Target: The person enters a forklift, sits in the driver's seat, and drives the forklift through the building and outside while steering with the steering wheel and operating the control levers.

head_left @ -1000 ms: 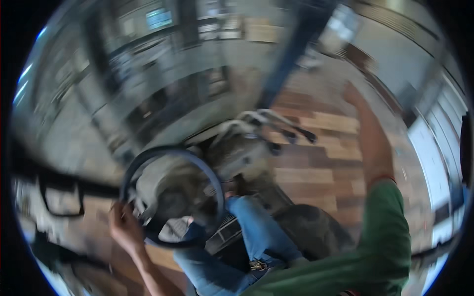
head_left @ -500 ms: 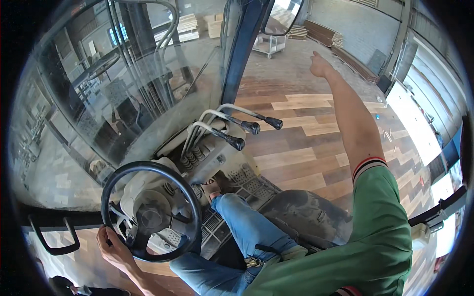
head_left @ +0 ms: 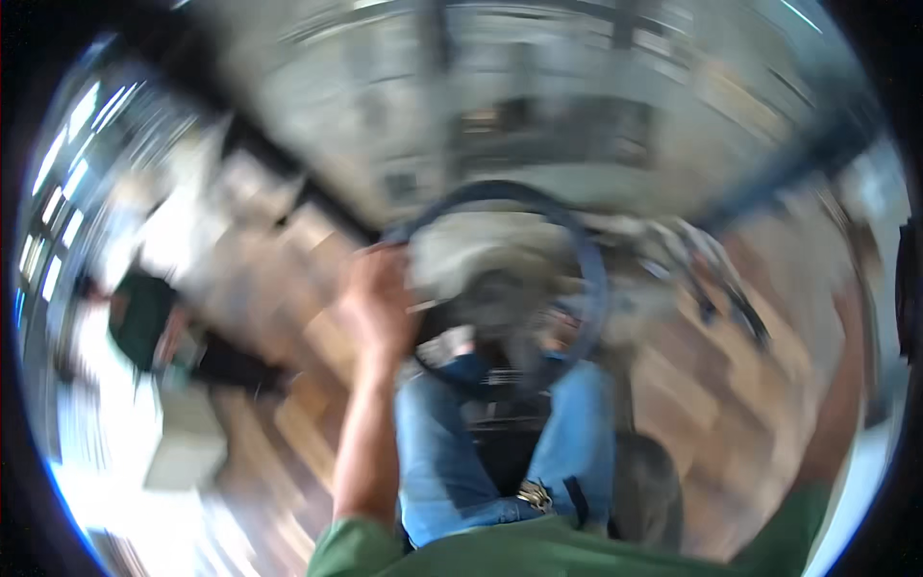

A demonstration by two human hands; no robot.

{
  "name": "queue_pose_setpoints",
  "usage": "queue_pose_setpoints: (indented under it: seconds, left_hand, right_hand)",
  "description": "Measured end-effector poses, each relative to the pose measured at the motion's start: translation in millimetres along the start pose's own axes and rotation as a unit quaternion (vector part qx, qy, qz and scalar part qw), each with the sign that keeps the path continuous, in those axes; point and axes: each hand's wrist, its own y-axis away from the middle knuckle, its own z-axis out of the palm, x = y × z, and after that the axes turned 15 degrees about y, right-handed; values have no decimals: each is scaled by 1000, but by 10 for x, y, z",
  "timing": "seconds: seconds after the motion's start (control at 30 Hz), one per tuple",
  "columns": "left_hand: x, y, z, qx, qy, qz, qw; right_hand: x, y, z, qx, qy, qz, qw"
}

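Note:
The whole view is smeared by motion. A dark, round steering wheel [head_left: 593,279] stands in front of my lap. My left hand [head_left: 375,293] is closed round the left side of its rim, with the forearm reaching up from below. Away from the wheel, my right arm stretches out to the right side. My right hand [head_left: 848,310] is too blurred there to show its fingers, and nothing can be made out in it. Between the wheel and that hand are several bent control levers [head_left: 716,279] with dark knobs.
To the left, a person in a dark green top [head_left: 144,317] is beside a pale block-like object [head_left: 187,438]. A dark cab post [head_left: 317,197] slants at the left, another post [head_left: 798,168] at the right. Wood-plank flooring [head_left: 673,385] lies outside the cab.
The view has swung left, bringing the person into sight. My left hand now sits higher on the wheel's left side. The right arm, earlier pointing outward, now appears at the right edge.

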Motion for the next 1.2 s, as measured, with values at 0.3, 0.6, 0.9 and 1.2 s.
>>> queue_pose_setpoints:
  seconds: [0.3, 0.6, 0.9, 1.2]
  left_hand:
    - [654, 91, -486, 48, -66, 133, 988]
    - [716, 140, -348, 82, 7, 74, 994]
    - [906, 371, -378, 60, -35, 70, 995]
    - [926, 181, -366, 71, -48, 78, 993]
  right_hand:
    - [-896, -124, 919, -251, -210, 87, 941]
    - [-1417, 652, 808, -312, -440, 187, 821]
    - [-4398, 2507, 570, -492, -608, 13, 623]
    - [-6207, 2997, -1030, -353, -666, 100, 649]
